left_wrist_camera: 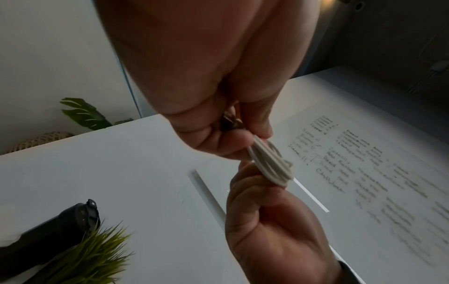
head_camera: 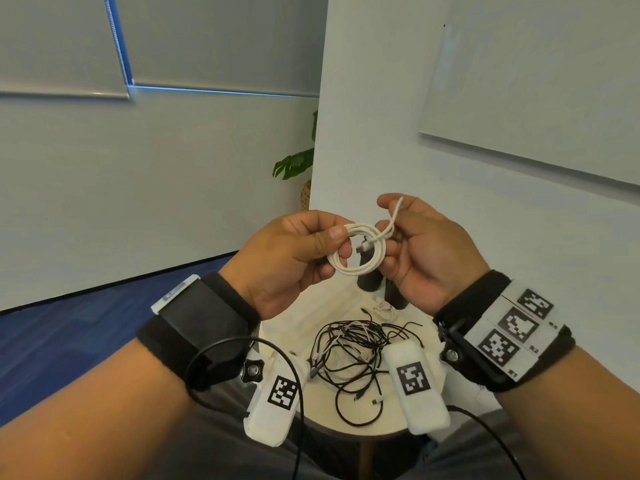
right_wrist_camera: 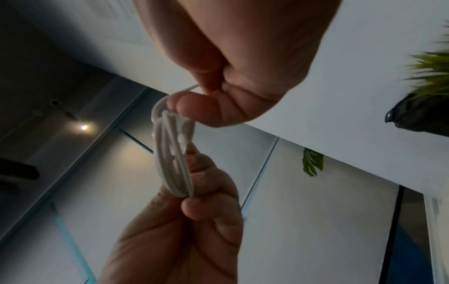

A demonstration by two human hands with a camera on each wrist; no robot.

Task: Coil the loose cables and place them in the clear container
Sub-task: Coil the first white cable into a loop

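In the head view a white cable (head_camera: 358, 252) is wound into a small coil and held in the air between both hands. My left hand (head_camera: 341, 242) pinches the coil's left side between thumb and fingers. My right hand (head_camera: 389, 216) pinches the cable's loose tail, which wraps once round the coil's right side and runs up between its fingertips. The left wrist view shows the coil (left_wrist_camera: 269, 163) edge-on. In the right wrist view the coil (right_wrist_camera: 172, 157) hangs between both hands. A tangle of black and white cables (head_camera: 353, 351) lies on the round table (head_camera: 381, 427) below. The clear container is faint, and I cannot make it out.
Two black cylinders (head_camera: 369, 277) stand at the table's far side, next to a small coiled white cable (head_camera: 384, 308). A green grass-like plant (left_wrist_camera: 92, 255) sits close by. A white wall with a whiteboard (head_camera: 540, 81) rises to the right. Blue carpet (head_camera: 86, 341) lies to the left.
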